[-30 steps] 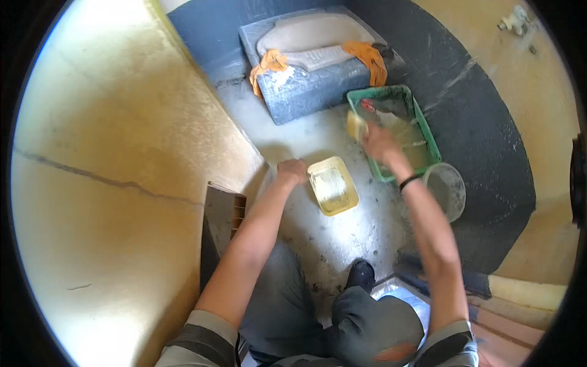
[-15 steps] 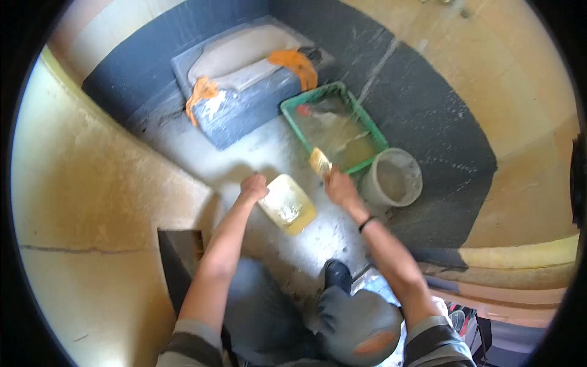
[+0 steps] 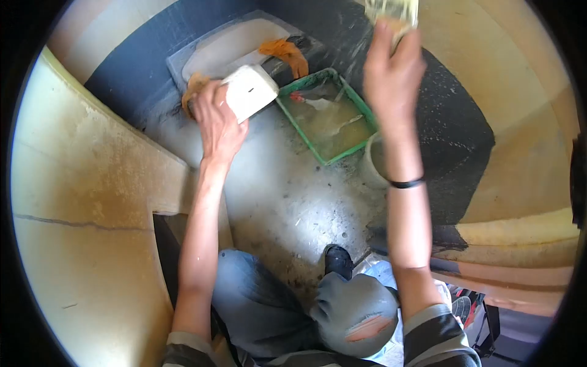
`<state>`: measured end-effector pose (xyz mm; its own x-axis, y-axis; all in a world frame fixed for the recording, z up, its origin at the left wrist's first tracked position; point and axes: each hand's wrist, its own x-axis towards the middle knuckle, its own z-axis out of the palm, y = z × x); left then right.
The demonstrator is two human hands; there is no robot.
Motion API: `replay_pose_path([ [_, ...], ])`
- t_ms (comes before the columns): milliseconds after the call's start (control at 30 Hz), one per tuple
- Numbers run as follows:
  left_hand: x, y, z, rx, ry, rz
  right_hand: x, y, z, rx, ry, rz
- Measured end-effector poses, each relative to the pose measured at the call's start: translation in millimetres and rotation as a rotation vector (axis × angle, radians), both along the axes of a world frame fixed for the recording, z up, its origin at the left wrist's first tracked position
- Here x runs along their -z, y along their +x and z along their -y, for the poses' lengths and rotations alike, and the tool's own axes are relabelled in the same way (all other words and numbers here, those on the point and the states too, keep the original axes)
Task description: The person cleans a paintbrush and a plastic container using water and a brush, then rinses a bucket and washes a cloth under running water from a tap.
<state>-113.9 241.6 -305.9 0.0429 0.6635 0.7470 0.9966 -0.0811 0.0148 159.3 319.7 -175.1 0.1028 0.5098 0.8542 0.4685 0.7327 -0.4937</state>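
My left hand (image 3: 219, 119) is closed on the near edge of a whitish plastic container (image 3: 251, 92), which is raised and tipped so its outside faces me. Higher up at the right, my right hand (image 3: 394, 73) grips a pale yellow brush (image 3: 392, 11) near the top edge of the view. Below and between the hands, a green-rimmed tray (image 3: 296, 133) holds murky liquid, with a small red item (image 3: 297, 96) in it.
Behind the container is a grey block (image 3: 177, 63) with orange cloths (image 3: 287, 54) on it. A translucent bucket (image 3: 371, 165) stands right of the tray, partly behind my right forearm. Curved yellowish walls rise at both sides. A dark shoe (image 3: 338, 261) rests on the floor.
The container has gone from the floor up and forward in my left hand and is now tipped. My right hand has carried the brush up, away from beside the tray.
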Motion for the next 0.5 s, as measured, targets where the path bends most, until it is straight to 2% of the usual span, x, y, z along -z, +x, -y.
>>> replay_pose_path([
  [33, -11.1, 0.3, 4.1, 0.007, 0.156, -0.084, 32.8, -1.7, -3.4, -0.052, 0.061, -0.113],
  [67, -17.8, 2.0, 6.8, 0.024, 0.312, -0.16, 79.4, -6.3, 1.0, 0.033, -0.012, -0.161],
  [100, -13.4, -2.3, 7.2, -0.079, 0.295, -0.165, 124.2, -1.6, 8.1, 0.162, -0.569, 0.151],
  [133, -3.2, -8.4, 7.5, -0.187, 0.276, -0.173, 198.9, 15.4, -2.0, 0.063, -0.734, 0.734],
  [167, 7.5, -8.2, 15.6, -0.156, 0.279, -0.178, 261.5, 18.6, 8.3, -0.144, -1.063, 0.588],
  [200, 17.2, -10.0, 25.6, -0.199, 0.181, -0.144, 248.1, 18.6, 42.8, -0.067, -1.203, 0.489],
  [267, 16.3, -6.3, 16.7, -0.257, 0.104, -0.12, 252.5, 15.2, 53.7, -0.087, -1.1, 0.403],
  [333, 7.6, 2.1, 22.9, -0.34, -0.066, 0.025, 231.9, 11.3, 63.5, -0.109, -1.042, 0.341],
  [367, 3.4, 1.1, 26.2, -0.397, -0.285, 0.272, 183.9, 3.0, 63.6, -0.132, -1.067, 0.369],
  [400, 29.0, -5.4, 17.2, -0.29, -0.35, 0.388, 160.3, 5.3, 62.0, -0.159, -1.087, 0.387],
  [433, 52.8, -20.2, 12.5, -0.224, -0.439, 0.723, 146.9, -0.7, 66.3, -0.191, -1.08, 0.395],
  [500, 85.2, -36.7, 12.1, -0.164, -0.6, 1.165, 128.6, -8.8, 69.3, -0.191, -0.89, 0.478],
])
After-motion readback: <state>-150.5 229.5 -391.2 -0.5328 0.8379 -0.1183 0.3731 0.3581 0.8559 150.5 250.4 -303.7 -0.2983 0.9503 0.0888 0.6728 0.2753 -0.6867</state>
